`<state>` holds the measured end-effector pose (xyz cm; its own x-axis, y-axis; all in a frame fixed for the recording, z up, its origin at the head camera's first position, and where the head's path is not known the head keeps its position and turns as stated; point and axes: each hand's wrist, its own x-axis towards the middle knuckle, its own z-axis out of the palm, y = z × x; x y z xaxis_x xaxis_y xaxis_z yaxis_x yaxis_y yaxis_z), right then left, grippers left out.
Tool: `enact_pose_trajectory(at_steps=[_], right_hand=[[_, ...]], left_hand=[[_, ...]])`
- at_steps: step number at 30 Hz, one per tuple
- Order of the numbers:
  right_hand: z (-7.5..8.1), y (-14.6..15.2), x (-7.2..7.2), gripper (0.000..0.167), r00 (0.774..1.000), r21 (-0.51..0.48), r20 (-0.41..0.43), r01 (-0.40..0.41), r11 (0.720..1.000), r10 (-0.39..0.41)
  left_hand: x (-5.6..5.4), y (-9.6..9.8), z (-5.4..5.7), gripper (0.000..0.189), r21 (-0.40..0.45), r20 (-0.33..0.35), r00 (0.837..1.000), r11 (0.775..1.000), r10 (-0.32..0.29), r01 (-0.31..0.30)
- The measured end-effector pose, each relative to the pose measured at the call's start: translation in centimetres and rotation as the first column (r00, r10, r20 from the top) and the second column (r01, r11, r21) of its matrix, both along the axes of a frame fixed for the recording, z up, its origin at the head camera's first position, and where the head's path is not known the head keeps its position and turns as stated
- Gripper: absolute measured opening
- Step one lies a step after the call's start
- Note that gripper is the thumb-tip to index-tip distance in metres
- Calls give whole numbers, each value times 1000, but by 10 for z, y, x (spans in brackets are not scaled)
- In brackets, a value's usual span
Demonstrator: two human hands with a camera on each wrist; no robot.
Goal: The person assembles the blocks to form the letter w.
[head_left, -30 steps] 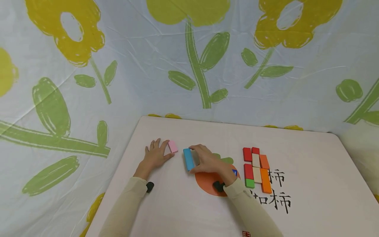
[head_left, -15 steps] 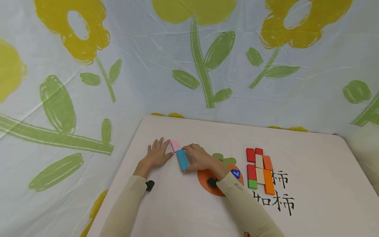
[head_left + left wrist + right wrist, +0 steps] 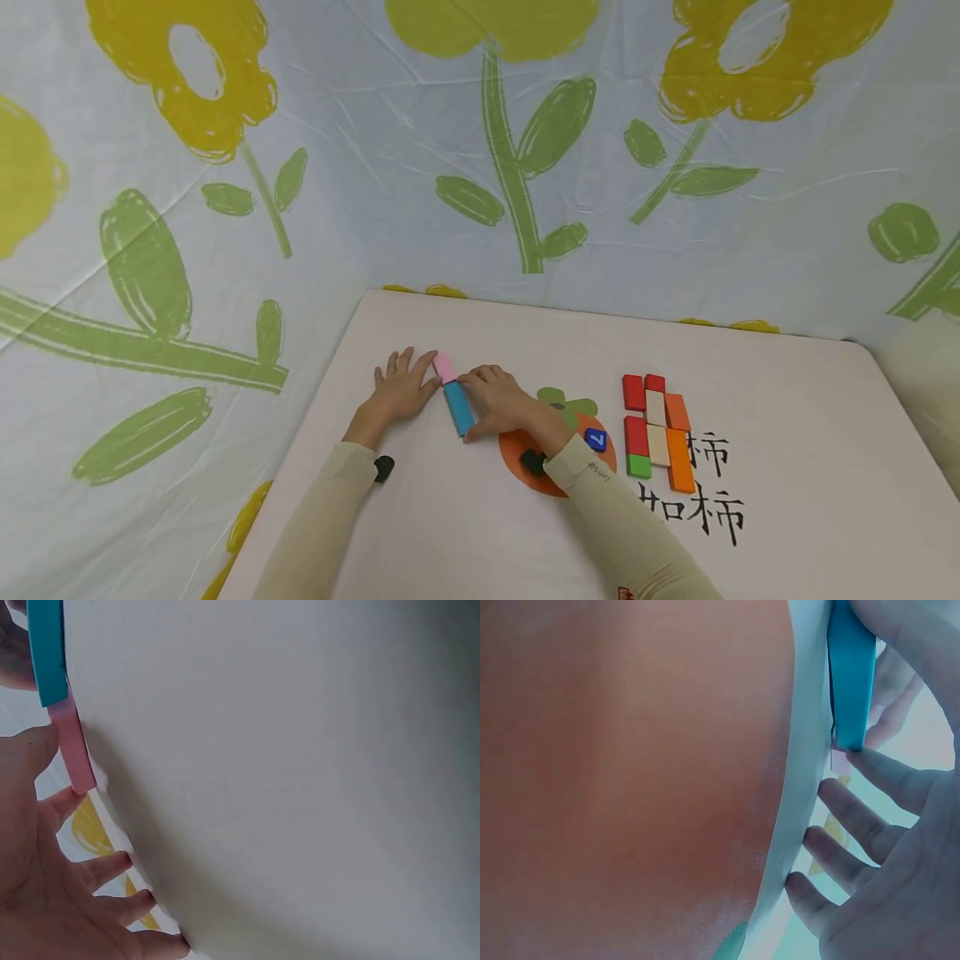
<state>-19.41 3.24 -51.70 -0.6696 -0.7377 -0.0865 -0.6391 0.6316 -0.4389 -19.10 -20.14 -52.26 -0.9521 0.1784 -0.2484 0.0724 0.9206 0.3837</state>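
A pink block [image 3: 444, 367] and a longer blue block [image 3: 459, 409] lie end to end in a slanting line on the table. My left hand [image 3: 400, 389] holds the pink block between thumb and index finger. In the left wrist view the thumb sits on its side and the index fingertip on its far end [image 3: 73, 746]; the other fingers spread on the table. My right hand [image 3: 504, 400] grips the blue block lengthwise, thumb at the near end and index finger at the end by the pink block. In the right wrist view the blue block [image 3: 851, 675] hides most of the pink one.
Right of the hands, red, cream, orange and green blocks lie grouped, among them a long orange block [image 3: 681, 462] and a green block [image 3: 639, 466]. A dark blue block marked 7 [image 3: 596, 440] sits on the printed orange fruit [image 3: 558, 482]. A flowered cloth [image 3: 450, 108] hangs behind the table.
My right hand has moved left with the blue block, bringing its end against the pink block. The pink block has turned slightly, and my left thumb has come against it.
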Motion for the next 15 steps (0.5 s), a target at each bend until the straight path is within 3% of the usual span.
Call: enact_pose_trajectory(at_steps=[15], right_hand=[[2, -1, 1, 91, 999, 24, -4, 37, 999, -37]], left_hand=[[0, -1, -1, 61, 7, -10, 1000, 1000, -3, 3]])
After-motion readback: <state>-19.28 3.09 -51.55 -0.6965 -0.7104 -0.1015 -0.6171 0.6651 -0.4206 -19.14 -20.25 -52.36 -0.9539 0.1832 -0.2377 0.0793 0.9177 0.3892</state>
